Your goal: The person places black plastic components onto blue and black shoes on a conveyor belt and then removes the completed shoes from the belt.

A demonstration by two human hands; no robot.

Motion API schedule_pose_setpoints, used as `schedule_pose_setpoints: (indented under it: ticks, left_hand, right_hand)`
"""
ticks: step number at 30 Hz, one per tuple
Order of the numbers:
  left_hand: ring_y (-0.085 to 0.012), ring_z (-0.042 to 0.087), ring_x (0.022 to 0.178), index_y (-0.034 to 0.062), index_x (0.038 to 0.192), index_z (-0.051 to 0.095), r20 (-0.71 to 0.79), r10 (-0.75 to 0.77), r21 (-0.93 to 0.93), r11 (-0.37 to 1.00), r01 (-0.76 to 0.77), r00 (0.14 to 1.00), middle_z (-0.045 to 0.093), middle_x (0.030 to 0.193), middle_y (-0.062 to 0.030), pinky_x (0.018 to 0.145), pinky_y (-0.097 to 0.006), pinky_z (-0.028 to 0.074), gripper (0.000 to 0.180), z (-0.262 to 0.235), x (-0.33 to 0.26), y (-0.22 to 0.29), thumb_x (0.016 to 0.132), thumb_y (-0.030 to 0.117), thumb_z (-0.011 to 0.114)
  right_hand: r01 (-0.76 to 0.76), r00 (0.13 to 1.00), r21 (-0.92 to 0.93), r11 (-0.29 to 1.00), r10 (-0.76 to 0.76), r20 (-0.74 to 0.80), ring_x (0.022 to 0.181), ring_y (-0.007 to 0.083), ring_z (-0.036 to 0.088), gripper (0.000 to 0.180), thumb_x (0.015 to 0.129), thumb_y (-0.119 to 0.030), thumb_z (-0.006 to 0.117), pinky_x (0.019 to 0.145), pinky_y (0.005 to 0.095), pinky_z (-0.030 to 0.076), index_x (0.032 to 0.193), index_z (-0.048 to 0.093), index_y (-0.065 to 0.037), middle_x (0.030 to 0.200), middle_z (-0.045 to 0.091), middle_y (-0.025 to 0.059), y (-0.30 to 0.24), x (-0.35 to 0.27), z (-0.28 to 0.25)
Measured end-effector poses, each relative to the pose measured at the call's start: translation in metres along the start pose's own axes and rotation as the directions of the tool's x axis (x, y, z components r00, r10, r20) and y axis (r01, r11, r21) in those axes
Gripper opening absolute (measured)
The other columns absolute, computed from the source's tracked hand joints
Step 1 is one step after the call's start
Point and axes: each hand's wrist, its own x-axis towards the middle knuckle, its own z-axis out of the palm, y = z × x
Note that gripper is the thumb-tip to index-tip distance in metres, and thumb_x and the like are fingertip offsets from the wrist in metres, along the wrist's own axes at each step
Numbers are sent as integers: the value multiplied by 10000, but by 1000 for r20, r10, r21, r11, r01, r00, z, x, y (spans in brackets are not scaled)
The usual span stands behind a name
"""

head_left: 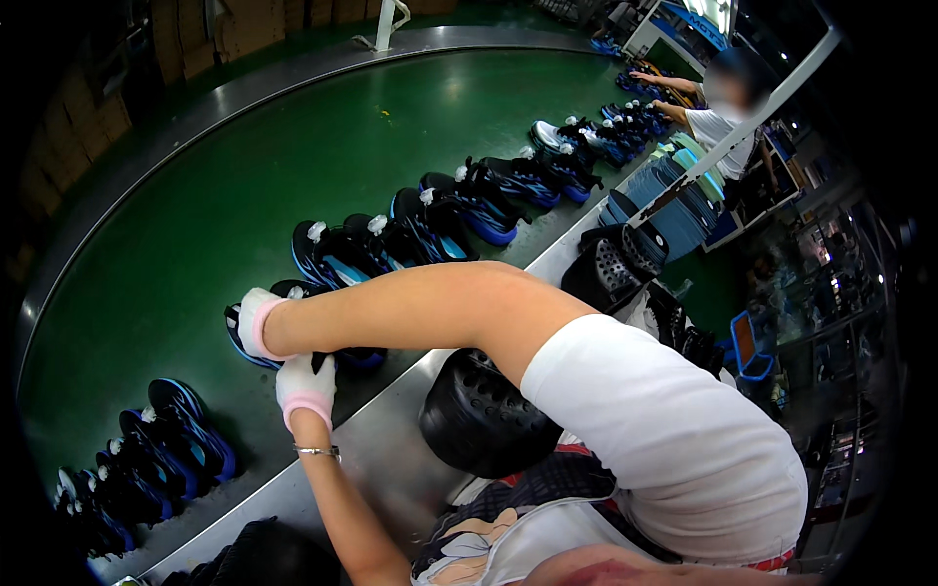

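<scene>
A black and blue sneaker (pixel 233 330) lies under my two gloved hands at the near side of the green surface. My right hand (pixel 258 320), in a white glove with a pink cuff, closes over its left end; the fingertips are hidden. My left hand (pixel 306 387), gloved alike and with a bracelet at the wrist, grips its near side beside the right forearm. That forearm hides much of the sneaker. Just behind it another dark sneaker (pixel 298 289) partly shows. More sneakers (pixel 337 256) with white stuffing in them stand in a row beyond my right arm.
Further sneakers (pixel 176 439) stand at the lower left. A metal ledge (pixel 376 430) borders the green surface (pixel 234 186). Black studded moulded pieces (pixel 484 415) sit near my body. At the far right, a person (pixel 718 127) reaches toward the row, beside stacked blue sheets (pixel 674 200).
</scene>
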Motion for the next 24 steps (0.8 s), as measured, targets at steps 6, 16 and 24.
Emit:
schedule_pose_setpoints:
  ticks: [6,16,24]
  left_hand:
    - [-380,615,927,72,1023,663,-15,-52,96,994,53,999,650,1017,-193,797,-451,493,341,-1,-2,7,827,343,603]
    - [-242,646,563,-13,972,633,-274,105,-61,990,-127,956,658,857,-180,543,-348,508,318,17,-4,-13,828,269,654]
    - [-356,608,972,16,1026,650,-164,39,146,989,-15,986,632,1054,-186,855,-399,477,425,-29,-43,3,778,361,667]
  right_hand:
    - [-99,992,47,994,102,-75,974,191,646,301,831,-217,570,733,358,517,1114,665,-181,1101,658,7,-5,8,15]
    - [44,998,229,972,-33,-50,838,325,654,276,838,-280,540,718,439,526,971,673,-78,891,670,128,21,-172,-69]
    - [-491,826,417,765,561,-57,923,310,612,312,905,-355,481,800,407,490,979,642,-97,913,639,122,75,-386,-13]
